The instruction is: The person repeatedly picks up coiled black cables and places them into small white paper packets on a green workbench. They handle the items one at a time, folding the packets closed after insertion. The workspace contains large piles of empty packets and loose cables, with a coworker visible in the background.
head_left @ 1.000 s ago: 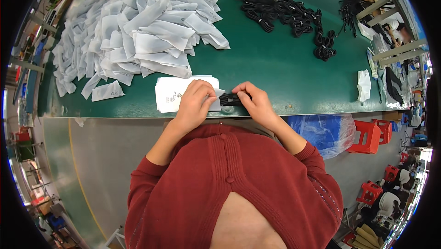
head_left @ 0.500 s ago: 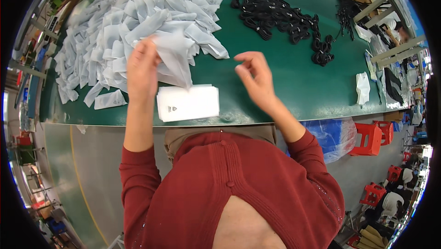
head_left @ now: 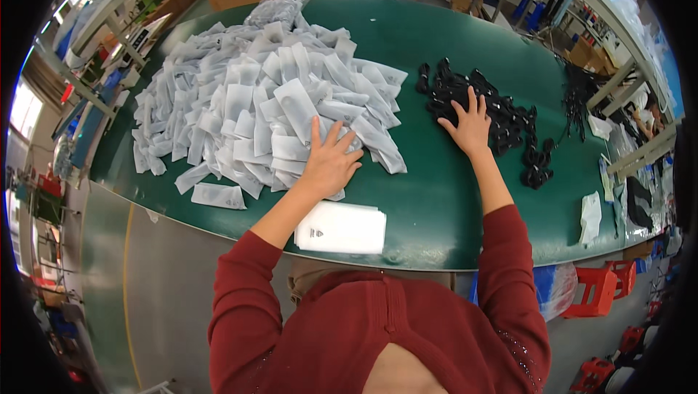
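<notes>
My left hand (head_left: 331,163) lies with fingers spread on the near right side of a big heap of filled, frosted white plastic bags (head_left: 240,103). It grips none of them. Farther right, my right hand (head_left: 469,129) reaches over the near left part of a pile of coiled black cables (head_left: 502,107), fingers apart, with nothing held; whether the fingertips touch the cables I cannot tell. Close to the table's front edge is a flat stack of white bags (head_left: 342,228) with a small dark print. One filled bag (head_left: 218,195) lies apart at the heap's near left.
The green table (head_left: 429,205) has its front edge against my body. Loose black cables (head_left: 579,92) hang by the rack at the right. A white crumpled piece (head_left: 590,218) lies at the right front. Red stools (head_left: 592,292) stand on the floor beyond the edge.
The bag my left hand held is let go onto the heap, and that hand lies spread there. My right hand has moved forward to the cables. The view has tilted up.
</notes>
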`<state>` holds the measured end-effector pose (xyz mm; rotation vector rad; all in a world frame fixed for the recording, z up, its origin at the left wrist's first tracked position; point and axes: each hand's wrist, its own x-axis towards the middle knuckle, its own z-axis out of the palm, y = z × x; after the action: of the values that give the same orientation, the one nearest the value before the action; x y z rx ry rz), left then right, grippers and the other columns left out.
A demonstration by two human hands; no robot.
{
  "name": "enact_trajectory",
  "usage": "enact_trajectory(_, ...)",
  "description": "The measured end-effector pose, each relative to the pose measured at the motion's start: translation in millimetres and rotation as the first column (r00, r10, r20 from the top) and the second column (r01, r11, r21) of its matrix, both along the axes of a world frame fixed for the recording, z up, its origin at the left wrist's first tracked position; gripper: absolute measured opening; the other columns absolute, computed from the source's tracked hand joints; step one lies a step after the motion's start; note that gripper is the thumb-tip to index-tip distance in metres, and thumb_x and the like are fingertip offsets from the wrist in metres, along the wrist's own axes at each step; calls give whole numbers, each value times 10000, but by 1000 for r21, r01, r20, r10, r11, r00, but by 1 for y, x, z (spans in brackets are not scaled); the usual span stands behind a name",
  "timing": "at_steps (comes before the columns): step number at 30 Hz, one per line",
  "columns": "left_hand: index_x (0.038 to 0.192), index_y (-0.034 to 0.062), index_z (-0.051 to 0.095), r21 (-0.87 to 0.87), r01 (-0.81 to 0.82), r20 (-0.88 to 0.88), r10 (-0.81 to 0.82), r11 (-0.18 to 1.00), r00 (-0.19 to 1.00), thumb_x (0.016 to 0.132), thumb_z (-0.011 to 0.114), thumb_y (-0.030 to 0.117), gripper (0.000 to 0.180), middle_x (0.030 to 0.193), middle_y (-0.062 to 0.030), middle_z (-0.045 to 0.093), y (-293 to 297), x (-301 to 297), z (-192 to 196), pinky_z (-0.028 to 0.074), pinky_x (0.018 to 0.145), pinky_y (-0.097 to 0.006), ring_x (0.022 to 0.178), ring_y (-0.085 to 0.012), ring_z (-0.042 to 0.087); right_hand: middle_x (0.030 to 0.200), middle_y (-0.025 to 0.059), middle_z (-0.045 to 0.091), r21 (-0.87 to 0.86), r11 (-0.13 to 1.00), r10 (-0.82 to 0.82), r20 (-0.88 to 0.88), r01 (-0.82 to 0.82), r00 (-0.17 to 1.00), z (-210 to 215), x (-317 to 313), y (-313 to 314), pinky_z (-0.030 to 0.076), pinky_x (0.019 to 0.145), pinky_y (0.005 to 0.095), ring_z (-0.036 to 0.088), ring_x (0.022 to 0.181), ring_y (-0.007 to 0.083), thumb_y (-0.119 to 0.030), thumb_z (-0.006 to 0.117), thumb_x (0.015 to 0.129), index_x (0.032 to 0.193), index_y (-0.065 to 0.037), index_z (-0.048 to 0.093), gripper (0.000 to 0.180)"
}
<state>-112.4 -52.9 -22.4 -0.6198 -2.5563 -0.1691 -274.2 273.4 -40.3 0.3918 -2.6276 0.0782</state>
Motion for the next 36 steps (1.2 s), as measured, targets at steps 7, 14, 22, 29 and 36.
enact_trajectory(7, 864, 167, 762, 20, -4, -49, 5, 1000, 999, 756, 724, 218, 125, 1188, -20, 631, -53, -14, -1, 115, 1157, -670, 1275, -315, 467, 1596, 116, 249, -75, 996, 48, 7, -48, 999, 0, 16, 6, 474, 887, 637, 303, 1400, 439, -468, 718, 836, 1221, -109, 638, 532)
enact_trajectory(14, 821, 184, 757, -95, -20, -60, 15, 995, 998, 765, 716, 264, 106, 1183, 21, 632, -114, -26, 1, 106, 1170, -658, 1277, -281, 469, 1544, 116, 355, -97, 993, 66, 28, -63, 997, -6, 39, 21, 462, 915, 546, 382, 1349, 399, -420, 711, 856, 1232, -105, 613, 500)
enact_trajectory(22, 862, 200, 765, -169, -75, -87, 61, 983, 994, 763, 733, 292, 140, 1211, 21, 620, -153, -40, -2, 104, 1169, -658, 1303, -282, 448, 1126, 114, 614, -117, 993, 11, 55, -4, 998, -3, 91, 38, 434, 872, 499, 555, 1121, 307, -406, 706, 860, 1206, -83, 611, 483)
enact_trajectory(29, 927, 121, 733, 27, -83, -30, 84, 996, 996, 779, 752, 228, 183, 1175, -43, 622, -124, -7, 14, 235, 1122, -601, 1283, -319, 452, 1045, 120, 650, -136, 990, -30, 52, 36, 998, -8, 111, 53, 397, 927, 538, 607, 1024, 321, -374, 707, 867, 1142, -43, 605, 443)
enact_trajectory(36, 903, 51, 689, 487, 83, 72, -135, 869, 988, 750, 767, 66, 172, 940, -88, 594, -4, 85, 20, 478, 775, -390, 894, -289, 567, 1016, 110, 643, -258, 966, -27, -168, -18, 985, -7, 112, 60, 419, 901, 450, 611, 960, 315, -360, 662, 920, 1142, -36, 627, 394)
